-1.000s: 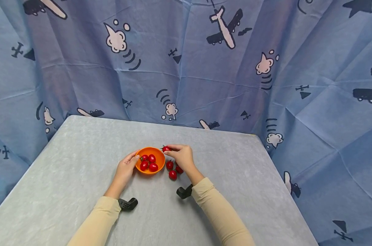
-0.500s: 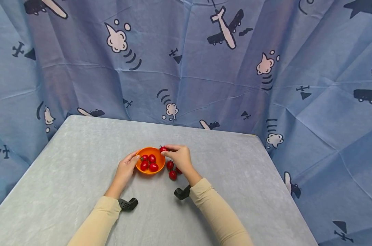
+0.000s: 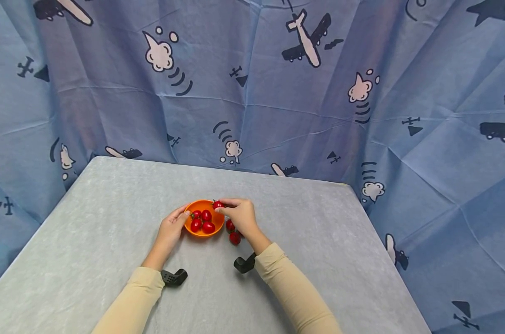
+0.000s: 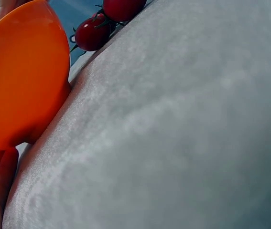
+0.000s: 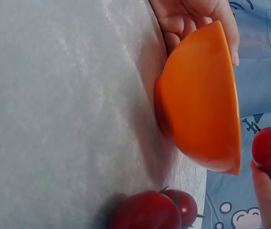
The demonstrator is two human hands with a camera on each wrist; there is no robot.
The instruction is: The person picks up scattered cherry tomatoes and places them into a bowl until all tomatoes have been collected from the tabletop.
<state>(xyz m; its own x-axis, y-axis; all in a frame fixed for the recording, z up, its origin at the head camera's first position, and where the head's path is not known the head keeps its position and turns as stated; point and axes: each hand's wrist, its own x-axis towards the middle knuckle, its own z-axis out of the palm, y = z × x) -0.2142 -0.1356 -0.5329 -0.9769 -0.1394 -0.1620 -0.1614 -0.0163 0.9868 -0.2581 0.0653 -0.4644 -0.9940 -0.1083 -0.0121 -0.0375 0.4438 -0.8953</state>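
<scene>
An orange bowl stands upright on the table with several cherry tomatoes inside. My left hand holds the bowl's left side, thumb over the rim and fingers along the outer wall. Between thumb and fingertips, my right hand pinches another cherry tomato by its side, its green stem showing. That tomato is above the bowl's right rim in the head view. Loose cherry tomatoes lie on the table right of the bowl, partly hidden by the right hand. The right wrist view shows the bowl from the side.
A pale grey cloth covers the table. Behind it and to the sides hangs a blue curtain printed with planes and clouds. A black wrist mount sits on the left wrist, another mount on the right.
My right hand has carried its tomato leftward, from beside the bowl to over its right rim. The left hand and the bowl have stayed in place.
</scene>
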